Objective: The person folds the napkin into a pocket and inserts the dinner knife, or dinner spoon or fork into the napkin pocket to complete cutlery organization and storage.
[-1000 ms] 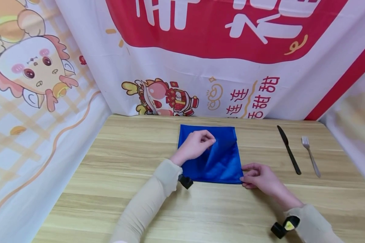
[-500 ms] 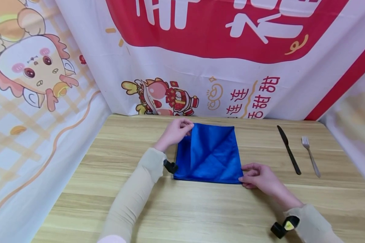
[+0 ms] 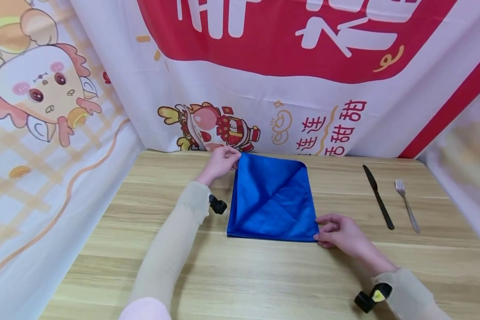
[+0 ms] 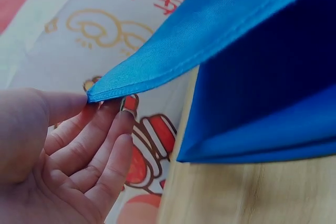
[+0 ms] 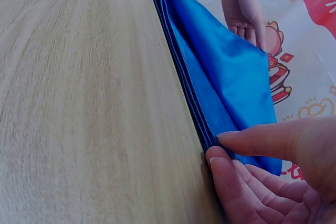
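A blue cloth napkin (image 3: 274, 200), folded in layers, lies in the middle of the wooden table. At its far left corner my left hand (image 3: 219, 163) pinches the top layer between thumb and fingers. That corner is raised off the layers below, as the left wrist view of the napkin (image 4: 157, 61) shows, with a dark gap under it. My right hand (image 3: 338, 233) grips the near right corner, thumb on top and fingers beneath. In the right wrist view the stacked edges of the napkin (image 5: 186, 87) run away from the right thumb.
To the right on the table (image 3: 208, 275) lie a black knife (image 3: 378, 195) and a silver fork (image 3: 407, 205), side by side. A printed cloth backdrop (image 3: 324, 89) hangs behind the table's far edge, and another patterned cloth (image 3: 36, 178) covers the left side.
My left hand has moved left and away from me, drawing the top layer's corner from the napkin's middle to its far left. My right hand has stayed at the near right corner.
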Motion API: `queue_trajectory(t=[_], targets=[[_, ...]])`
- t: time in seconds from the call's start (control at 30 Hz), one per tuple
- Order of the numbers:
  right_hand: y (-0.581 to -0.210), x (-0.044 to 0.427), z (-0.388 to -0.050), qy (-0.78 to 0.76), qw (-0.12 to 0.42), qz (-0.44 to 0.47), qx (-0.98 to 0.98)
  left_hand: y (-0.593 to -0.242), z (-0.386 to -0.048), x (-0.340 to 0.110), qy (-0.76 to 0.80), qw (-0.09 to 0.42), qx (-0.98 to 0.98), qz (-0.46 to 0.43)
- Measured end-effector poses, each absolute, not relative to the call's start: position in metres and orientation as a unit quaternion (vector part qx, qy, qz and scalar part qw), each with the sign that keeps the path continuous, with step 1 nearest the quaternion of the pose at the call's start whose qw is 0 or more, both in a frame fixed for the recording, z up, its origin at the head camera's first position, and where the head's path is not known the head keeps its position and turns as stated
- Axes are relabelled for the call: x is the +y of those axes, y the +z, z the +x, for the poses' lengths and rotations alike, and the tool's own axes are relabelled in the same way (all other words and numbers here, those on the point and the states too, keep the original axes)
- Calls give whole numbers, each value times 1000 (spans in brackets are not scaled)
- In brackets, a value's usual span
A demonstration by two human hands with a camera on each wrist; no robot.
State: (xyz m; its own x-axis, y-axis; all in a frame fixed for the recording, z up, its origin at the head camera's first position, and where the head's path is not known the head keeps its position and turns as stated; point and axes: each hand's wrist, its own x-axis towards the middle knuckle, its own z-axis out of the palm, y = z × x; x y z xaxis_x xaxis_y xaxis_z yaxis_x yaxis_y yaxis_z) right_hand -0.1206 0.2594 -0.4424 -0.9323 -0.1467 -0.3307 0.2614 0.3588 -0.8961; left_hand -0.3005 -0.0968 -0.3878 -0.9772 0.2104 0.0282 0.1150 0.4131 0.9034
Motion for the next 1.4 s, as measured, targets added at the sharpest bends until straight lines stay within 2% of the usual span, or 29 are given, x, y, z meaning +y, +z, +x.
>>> queue_trajectory(t=[0.3, 0.5, 0.7, 0.9, 1.13, 1.27, 1.4], targets=[[-445, 261, -123, -566, 184, 34, 803, -409, -321, -102, 505, 53, 859, 75], [-445, 261, -122, -568, 181, 29, 802, -432, -324, -101, 474, 70, 877, 41], [-442, 263, -123, -559, 176, 14, 810, -443, -327, -103, 487, 61, 871, 18], [-425, 277, -135, -516, 138, -1, 845, -435, -323, -111, 498, 60, 865, 16], [-393, 288, -161, -466, 73, -7, 882, -413, -312, -128, 485, 24, 872, 58], [-383, 289, -177, -478, 40, -7, 878, -400, -299, -133, 465, 2, 881, 85], [-381, 290, -196, -499, 32, -1, 866, -397, -279, -133, 449, 4, 887, 110]])
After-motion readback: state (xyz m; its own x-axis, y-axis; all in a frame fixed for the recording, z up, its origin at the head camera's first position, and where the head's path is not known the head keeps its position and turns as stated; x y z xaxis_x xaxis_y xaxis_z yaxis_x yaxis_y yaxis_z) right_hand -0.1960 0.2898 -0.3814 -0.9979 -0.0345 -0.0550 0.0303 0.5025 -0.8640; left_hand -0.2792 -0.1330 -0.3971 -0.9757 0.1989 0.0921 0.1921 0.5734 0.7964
